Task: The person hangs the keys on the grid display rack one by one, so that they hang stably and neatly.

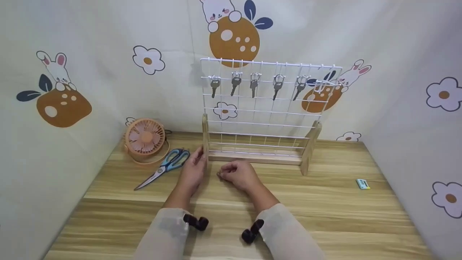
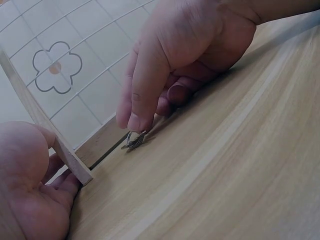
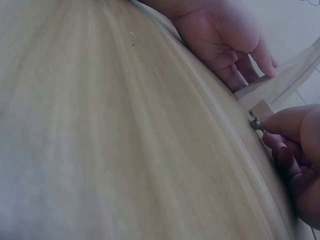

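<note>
My right hand (image 1: pixel 240 175) pinches a small bunch of metal rings (image 2: pixel 134 141) between thumb and fingertips, low over the wooden tabletop. It is in front of a white wire grid rack (image 1: pixel 258 134) on a wooden stand. My left hand (image 1: pixel 194 169) rests against the outer side of the stand's left wooden leg (image 2: pixel 75 165), its fingers relaxed and the fingertips partly behind the leg. Several metal keys (image 1: pixel 277 86) hang in a row from white hooks near the top of the grid. At the right end of that row is a white hook (image 1: pixel 322 86) without a key.
Left of my left hand lie scissors (image 1: pixel 169 164) with blue handles. Behind them stands a small orange fan (image 1: pixel 146 137). A small light-blue packet (image 1: pixel 363 184) lies near the right edge. Patterned cloth (image 1: pixel 158 94) surrounds the table on three sides.
</note>
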`<control>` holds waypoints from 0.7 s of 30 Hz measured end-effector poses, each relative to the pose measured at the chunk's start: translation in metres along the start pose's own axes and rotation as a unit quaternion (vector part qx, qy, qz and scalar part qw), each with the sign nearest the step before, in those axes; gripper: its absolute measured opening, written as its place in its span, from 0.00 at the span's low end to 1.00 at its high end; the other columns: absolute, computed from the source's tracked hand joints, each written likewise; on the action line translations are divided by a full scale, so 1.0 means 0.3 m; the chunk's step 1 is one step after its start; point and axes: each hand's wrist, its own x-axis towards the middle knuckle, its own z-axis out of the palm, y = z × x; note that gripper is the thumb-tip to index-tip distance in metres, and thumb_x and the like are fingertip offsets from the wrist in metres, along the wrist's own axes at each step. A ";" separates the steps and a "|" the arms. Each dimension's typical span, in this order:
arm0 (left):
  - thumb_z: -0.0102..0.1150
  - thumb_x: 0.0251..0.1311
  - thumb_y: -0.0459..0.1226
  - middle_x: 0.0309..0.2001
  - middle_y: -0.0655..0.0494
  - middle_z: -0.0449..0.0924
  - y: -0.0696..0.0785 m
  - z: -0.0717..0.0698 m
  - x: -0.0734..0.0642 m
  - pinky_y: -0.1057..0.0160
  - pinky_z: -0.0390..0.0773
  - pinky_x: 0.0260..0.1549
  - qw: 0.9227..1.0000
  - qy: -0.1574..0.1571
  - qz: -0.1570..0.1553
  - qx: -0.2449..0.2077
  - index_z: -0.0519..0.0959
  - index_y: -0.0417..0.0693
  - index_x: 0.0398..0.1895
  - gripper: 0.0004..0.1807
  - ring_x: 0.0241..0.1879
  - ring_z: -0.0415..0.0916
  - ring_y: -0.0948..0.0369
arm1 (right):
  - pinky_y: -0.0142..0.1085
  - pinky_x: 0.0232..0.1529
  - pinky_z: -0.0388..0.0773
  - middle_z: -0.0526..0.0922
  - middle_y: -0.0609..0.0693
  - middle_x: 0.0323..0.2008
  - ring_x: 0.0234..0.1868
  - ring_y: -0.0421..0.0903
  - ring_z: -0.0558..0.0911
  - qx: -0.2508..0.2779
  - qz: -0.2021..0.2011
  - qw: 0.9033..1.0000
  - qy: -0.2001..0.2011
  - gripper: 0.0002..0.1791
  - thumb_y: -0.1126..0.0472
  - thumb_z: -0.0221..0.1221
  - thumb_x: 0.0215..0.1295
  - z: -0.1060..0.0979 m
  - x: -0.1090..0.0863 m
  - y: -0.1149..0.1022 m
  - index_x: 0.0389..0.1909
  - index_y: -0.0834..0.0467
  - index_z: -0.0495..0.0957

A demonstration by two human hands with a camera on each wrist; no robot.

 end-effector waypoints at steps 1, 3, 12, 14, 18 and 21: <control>0.50 0.84 0.42 0.83 0.48 0.64 0.000 0.000 0.000 0.52 0.64 0.83 1.000 0.001 0.000 0.002 0.62 0.51 0.85 0.30 0.83 0.60 0.49 | 0.31 0.45 0.86 0.94 0.50 0.39 0.38 0.36 0.86 -0.002 -0.001 1.000 -0.001 0.09 0.62 0.75 0.63 0.002 -0.001 -0.002 0.44 0.58 0.92; 0.50 0.84 0.42 0.83 0.48 0.64 0.001 0.001 0.001 0.51 0.65 0.82 1.000 0.001 -0.002 0.003 0.62 0.52 0.85 0.30 0.83 0.61 0.49 | 0.31 0.45 0.86 0.94 0.49 0.39 0.38 0.35 0.86 -0.007 -0.001 1.000 -0.001 0.09 0.62 0.75 0.63 0.005 -0.002 -0.004 0.43 0.57 0.92; 0.50 0.84 0.44 0.82 0.49 0.65 0.005 -0.001 -0.001 0.50 0.65 0.82 1.000 0.000 0.001 0.011 0.62 0.52 0.85 0.30 0.82 0.62 0.50 | 0.36 0.51 0.88 0.94 0.50 0.41 0.42 0.39 0.88 -0.012 0.005 1.000 0.001 0.15 0.58 0.77 0.62 0.025 -0.003 -0.023 0.48 0.59 0.91; 0.50 0.84 0.43 0.82 0.48 0.66 0.005 -0.002 -0.002 0.50 0.65 0.82 1.000 0.000 0.005 0.013 0.62 0.51 0.85 0.30 0.82 0.62 0.49 | 0.36 0.51 0.87 0.94 0.50 0.41 0.42 0.38 0.88 -0.019 0.002 1.000 -0.001 0.15 0.58 0.77 0.61 0.029 -0.002 -0.024 0.47 0.58 0.91; 0.50 0.84 0.42 0.82 0.48 0.66 0.005 -0.001 -0.002 0.50 0.66 0.82 1.000 0.003 0.006 0.009 0.63 0.51 0.84 0.30 0.82 0.63 0.50 | 0.36 0.50 0.86 0.94 0.47 0.39 0.40 0.36 0.86 -0.045 -0.003 0.999 -0.004 0.11 0.57 0.76 0.63 0.033 -0.001 -0.022 0.44 0.54 0.93; 0.51 0.84 0.43 0.82 0.49 0.66 0.004 0.000 -0.003 0.51 0.66 0.82 1.000 0.003 0.001 0.003 0.63 0.52 0.84 0.30 0.82 0.63 0.50 | 0.35 0.49 0.85 0.94 0.45 0.39 0.40 0.36 0.86 -0.061 -0.005 0.998 -0.006 0.09 0.58 0.75 0.63 0.035 -0.003 -0.023 0.44 0.52 0.93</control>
